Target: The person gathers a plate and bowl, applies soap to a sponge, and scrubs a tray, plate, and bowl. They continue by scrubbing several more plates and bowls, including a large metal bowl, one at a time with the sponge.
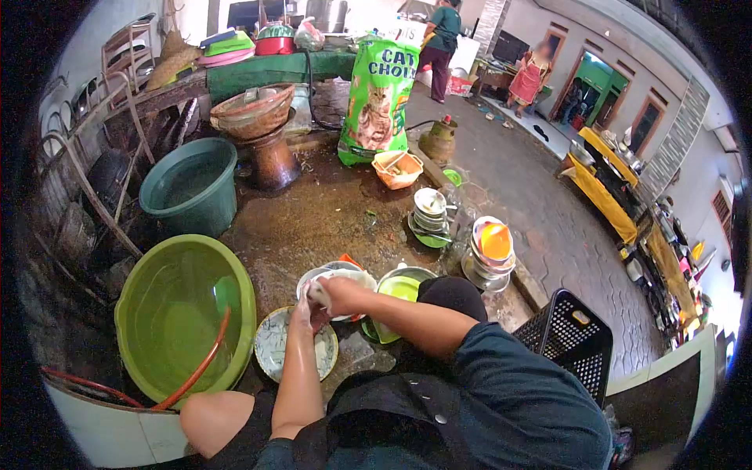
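at the bottom edge, the dark shirt (501, 407) and a bare knee (215, 419) are cut off by the frame. at lower centre, a plate with a patterned rim (276, 342) lies partly behind the left forearm. just above it, the left hand (312, 307) and the right hand (338, 294) meet at a pale item (316, 291), which is too covered to identify. fingers of both hands appear bent at it; how far either grip is closed cannot be told, as they overlap.

behind the hands, a white bowl (345, 273) is partly blocked from sight. to its right, a lime-green bowl (399, 287) is half hidden by the right forearm and a dark knee (453, 296). at lower left, a red hose (196, 370) lies over the rim of a green basin (149, 321). at lower right, a black crate (578, 337) has its base concealed by the sleeve.

right of centre stand two dish stacks (491, 254), individual pieces hard to count. at upper centre, a green bag (376, 102) bears lettering, partly legible. at the top edge, a distant person (444, 35) is cut off.
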{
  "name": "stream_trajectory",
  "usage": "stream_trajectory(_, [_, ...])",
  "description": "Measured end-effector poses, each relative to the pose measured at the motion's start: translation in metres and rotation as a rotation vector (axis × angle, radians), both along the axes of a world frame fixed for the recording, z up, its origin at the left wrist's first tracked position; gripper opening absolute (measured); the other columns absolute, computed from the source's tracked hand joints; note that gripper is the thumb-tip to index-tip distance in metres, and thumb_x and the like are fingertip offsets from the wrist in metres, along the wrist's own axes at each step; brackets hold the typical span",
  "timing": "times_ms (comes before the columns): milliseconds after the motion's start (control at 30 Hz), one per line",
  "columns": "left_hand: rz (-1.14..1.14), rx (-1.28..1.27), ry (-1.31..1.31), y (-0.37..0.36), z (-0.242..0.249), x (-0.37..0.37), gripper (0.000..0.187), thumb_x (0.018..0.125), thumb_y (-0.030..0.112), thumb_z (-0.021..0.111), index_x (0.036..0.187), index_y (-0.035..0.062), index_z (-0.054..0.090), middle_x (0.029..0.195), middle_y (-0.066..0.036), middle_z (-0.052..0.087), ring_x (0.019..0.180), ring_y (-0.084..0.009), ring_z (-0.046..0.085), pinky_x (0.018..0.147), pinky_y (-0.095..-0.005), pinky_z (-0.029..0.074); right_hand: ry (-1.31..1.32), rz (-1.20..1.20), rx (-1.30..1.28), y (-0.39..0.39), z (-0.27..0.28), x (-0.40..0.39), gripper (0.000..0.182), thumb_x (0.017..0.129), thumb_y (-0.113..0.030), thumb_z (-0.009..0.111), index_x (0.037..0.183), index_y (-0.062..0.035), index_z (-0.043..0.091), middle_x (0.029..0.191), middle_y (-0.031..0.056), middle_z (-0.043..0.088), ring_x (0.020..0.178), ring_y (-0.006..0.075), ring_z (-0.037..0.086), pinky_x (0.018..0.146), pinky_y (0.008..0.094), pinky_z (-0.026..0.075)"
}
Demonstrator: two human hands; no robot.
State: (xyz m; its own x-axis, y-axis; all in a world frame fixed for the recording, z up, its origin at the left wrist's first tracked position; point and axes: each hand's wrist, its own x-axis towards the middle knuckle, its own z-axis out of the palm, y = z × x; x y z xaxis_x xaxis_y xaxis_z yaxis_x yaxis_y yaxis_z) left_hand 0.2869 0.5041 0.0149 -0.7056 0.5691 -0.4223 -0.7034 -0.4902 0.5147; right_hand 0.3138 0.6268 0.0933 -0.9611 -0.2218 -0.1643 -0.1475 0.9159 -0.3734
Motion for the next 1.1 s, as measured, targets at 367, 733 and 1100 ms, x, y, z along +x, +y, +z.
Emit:
stream_trajectory(367, [-0.157, 0.194, 0.186, 0.014, -0.039, -0.001, 0.057, 0.086, 0.056, 0.039, 0.125, 0.0147, 0.042, 0.117, -0.007, 0.05, 0.097, -0.0226, 0.053, 0.079, -0.0394, 0.046, -0.094, -0.363, -1.443, 0.047, 0.037, -0.015, 0.052, 0.068, -0.008, 0.067, 0.116, -0.0035, 0.048, 0.097, 0.0071, 0.059, 0.088, 0.0163, 0.056, 0.079, 0.0296, 0.046])
stream_trajectory(733, [0.404, 0.429, 0.014, 0.006, 0.021, -0.011, 0.05, 0.092, 0.038, 0.024, 0.125, 0.0038, 0.041, 0.127, -0.014, 0.044, 0.114, -0.0327, 0.045, 0.095, -0.0503, 0.037, 0.599, -0.517, -0.092, 0.04, 0.0, 0.004, 0.062, 0.058, -0.002, 0.067, 0.117, 0.0016, 0.046, 0.095, 0.0238, 0.057, 0.088, 0.0392, 0.055, 0.077, 0.0426, 0.044])
stream_trajectory(1100, [0.357, 0.308, 0.237, 0.026, 0.005, -0.004, 0.034, 0.093, 0.029, 0.04, 0.114, 0.0056, 0.051, 0.109, -0.008, 0.057, 0.092, -0.0217, 0.058, 0.082, -0.0369, 0.049, 0.646, 0.007, 0.093, 0.017, -0.021, 0.003, 0.05, 0.061, -0.015, 0.066, 0.109, -0.0161, 0.052, 0.1, 0.0169, 0.057, 0.089, 0.0359, 0.056, 0.075, 0.0459, 0.044])
